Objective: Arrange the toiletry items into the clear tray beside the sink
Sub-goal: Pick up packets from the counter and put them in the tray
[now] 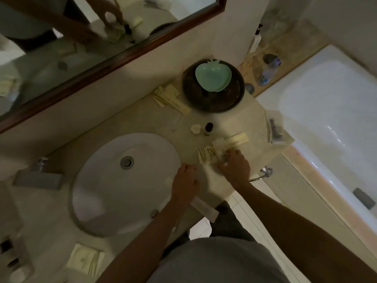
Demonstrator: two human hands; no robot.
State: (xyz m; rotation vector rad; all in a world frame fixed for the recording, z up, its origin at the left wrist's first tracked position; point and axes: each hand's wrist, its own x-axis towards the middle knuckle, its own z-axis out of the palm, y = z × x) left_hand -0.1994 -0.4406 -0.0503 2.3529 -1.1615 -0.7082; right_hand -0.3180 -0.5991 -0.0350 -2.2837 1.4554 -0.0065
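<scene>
Currently:
Left hand (184, 178): flat on worktop (234, 123), fingers spread, grasping nothing.
Right hand (234, 167): on packets (207, 154); grasp unclear, blurred.
Bottle (208, 128): upright, 12 o'clock from packets.

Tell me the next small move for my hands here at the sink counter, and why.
Probably close the right hand on the cream packets under its fingertips and lift them. Both hands rest on the counter by the sink; the clear tray is too blurred to place.

- Motion blur is smearing the right hand (234, 167), hiding whatever its fingers are touching.
- The left hand (184, 180) is covering the counter under it.
</scene>
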